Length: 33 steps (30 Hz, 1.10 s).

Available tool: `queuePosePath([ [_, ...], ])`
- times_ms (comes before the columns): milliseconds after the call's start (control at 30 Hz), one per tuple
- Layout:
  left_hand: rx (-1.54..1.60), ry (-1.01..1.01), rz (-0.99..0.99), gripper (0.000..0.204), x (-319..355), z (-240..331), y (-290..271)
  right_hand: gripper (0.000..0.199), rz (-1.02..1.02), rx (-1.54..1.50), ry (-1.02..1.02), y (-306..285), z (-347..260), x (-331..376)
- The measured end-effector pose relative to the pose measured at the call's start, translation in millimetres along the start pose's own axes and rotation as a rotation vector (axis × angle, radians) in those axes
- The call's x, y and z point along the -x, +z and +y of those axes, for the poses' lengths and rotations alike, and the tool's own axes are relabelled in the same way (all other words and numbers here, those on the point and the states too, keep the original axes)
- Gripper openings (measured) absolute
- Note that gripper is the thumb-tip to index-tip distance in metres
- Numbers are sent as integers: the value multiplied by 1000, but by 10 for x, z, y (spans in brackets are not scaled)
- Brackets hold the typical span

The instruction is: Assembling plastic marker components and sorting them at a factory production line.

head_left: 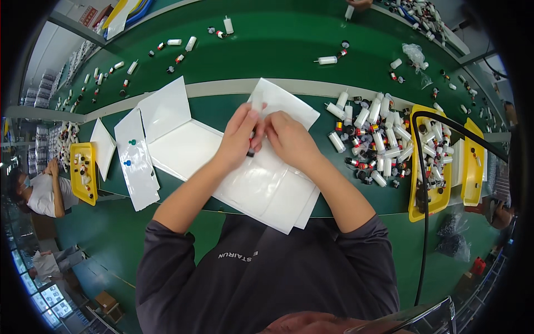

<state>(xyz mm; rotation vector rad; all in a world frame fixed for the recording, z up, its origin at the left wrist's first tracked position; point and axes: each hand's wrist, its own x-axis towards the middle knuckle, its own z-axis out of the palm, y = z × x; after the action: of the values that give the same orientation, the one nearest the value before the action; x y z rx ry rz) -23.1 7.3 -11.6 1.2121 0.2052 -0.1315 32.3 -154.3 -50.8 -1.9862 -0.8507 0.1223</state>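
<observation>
My left hand [240, 133] is closed around a white plastic cylinder [257, 100], whose pale end sticks up past the fingers. A small dark piece [251, 151] shows below the same hand. Close beside it, my right hand [288, 138] has its fingers curled and pressed together; what they hold, if anything, is hidden. Both hands are over glossy white sheets [261, 192] spread on the green bench. Another white sheet [295, 103] lies beyond them.
A heap of white cylinders and black caps [367, 133] lies right, beside a filled yellow tray [414, 195] crossed by a black cable [425, 239]. Folded white sheets [167, 111] lie left. Beyond, a green belt [267, 50] carries scattered parts; another person's hand [360, 4] is at its far side.
</observation>
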Motion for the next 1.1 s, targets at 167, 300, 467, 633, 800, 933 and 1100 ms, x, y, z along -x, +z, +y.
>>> queuePosePath([
  [167,-71,-199,-7,28,69,54,-43,22,111,-680,503,-205,-75,2],
  [300,-745,167,-253,31,-123,254,132,60,286,-717,152,-526,-189,-13],
  [467,-772,285,-189,48,-220,577,366,65,161,-741,141,-698,-125,-49],
  [633,-819,385,-284,61,-271,662,395,66,88,-980,224,-658,-130,-51],
  [800,-910,663,-103,56,-317,495,194,60,116,-523,85,-749,-86,-24],
  [933,-834,575,-376,36,-400,394,91,54,-18,-98,-129,-911,-222,-42],
  [1100,-343,-39,-386,28,-383,259,175,53,139,190,-308,-942,-222,-94],
])
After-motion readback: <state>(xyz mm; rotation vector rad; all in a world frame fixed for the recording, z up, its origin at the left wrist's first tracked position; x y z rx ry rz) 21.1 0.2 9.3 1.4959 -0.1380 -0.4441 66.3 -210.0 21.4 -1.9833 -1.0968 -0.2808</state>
